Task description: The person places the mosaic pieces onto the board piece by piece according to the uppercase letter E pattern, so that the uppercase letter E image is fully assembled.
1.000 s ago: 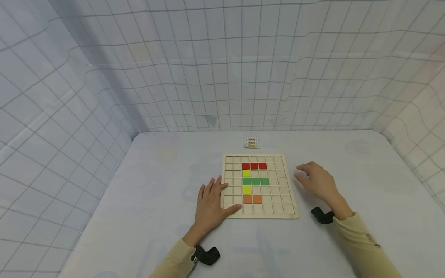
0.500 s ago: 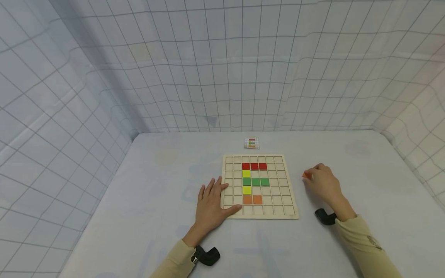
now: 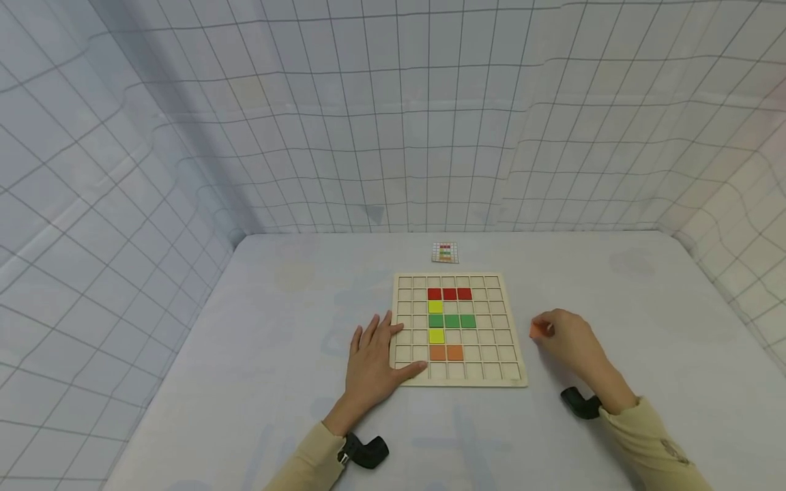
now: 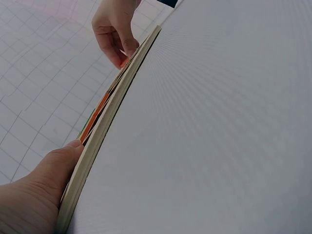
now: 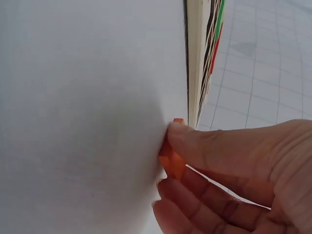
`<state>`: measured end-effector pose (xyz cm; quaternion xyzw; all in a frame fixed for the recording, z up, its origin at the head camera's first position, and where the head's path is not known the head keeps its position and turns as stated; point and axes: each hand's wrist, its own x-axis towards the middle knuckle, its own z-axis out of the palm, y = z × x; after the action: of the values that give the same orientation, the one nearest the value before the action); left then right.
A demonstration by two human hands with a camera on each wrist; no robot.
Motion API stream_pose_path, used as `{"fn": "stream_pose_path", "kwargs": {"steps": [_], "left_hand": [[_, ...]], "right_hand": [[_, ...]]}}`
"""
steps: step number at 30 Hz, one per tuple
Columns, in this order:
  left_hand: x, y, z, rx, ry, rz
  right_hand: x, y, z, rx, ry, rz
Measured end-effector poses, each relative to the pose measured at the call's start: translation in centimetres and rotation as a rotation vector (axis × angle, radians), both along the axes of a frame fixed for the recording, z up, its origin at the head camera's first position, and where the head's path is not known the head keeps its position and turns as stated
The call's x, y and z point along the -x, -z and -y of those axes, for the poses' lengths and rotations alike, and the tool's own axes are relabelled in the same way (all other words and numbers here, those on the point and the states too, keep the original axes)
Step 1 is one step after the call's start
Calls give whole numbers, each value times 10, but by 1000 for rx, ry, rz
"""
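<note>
A square wooden grid board [image 3: 491,374] lies flat on the white table. Coloured tiles sit in its cells: a row of red tiles [image 3: 449,294], two yellow ones, a green row [image 3: 452,321] and two orange tiles [image 3: 445,352] side by side. My left hand [image 3: 371,368] rests spread on the board's left edge, the thumb [image 4: 63,161] over its near left corner. Just right of the board, my right hand [image 3: 568,341] pinches a loose orange tile [image 5: 174,161] between thumb and fingers, as the right wrist view shows close up.
Beyond the board lies a small card [image 3: 445,252] printed with a coloured grid pattern. White cloth walls with a dark grid [image 3: 430,136] enclose the table [image 3: 276,327] at the back and both sides.
My right hand has picked up the orange tile right of the board, then moved it slightly towards me. The left hand has stayed on the board.
</note>
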<state>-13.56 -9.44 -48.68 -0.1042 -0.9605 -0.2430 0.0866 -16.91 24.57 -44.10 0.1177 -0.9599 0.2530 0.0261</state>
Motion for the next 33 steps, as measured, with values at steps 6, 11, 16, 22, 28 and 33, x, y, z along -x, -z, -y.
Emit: {"fn": "stream_pose_path", "kwargs": {"steps": [6,11,16,22,28,33], "left_hand": [[0,0,0,-4,0,-2],[0,0,0,-1,-4,5],[0,0,0,8,-6,4],[0,-1,0,12,-7,0],[-1,0,0,7,-8,4],[0,1,0,9,-10,10]], "right_hand": [[-6,-2,3,65,-48,45],[-9,-5,5,74,-68,45],[-13,-12,15,107,-75,4],[-14,-11,37,189,-183,-35],[-10,-4,56,253,-339,47],[-7,0,67,261,-392,57]]}}
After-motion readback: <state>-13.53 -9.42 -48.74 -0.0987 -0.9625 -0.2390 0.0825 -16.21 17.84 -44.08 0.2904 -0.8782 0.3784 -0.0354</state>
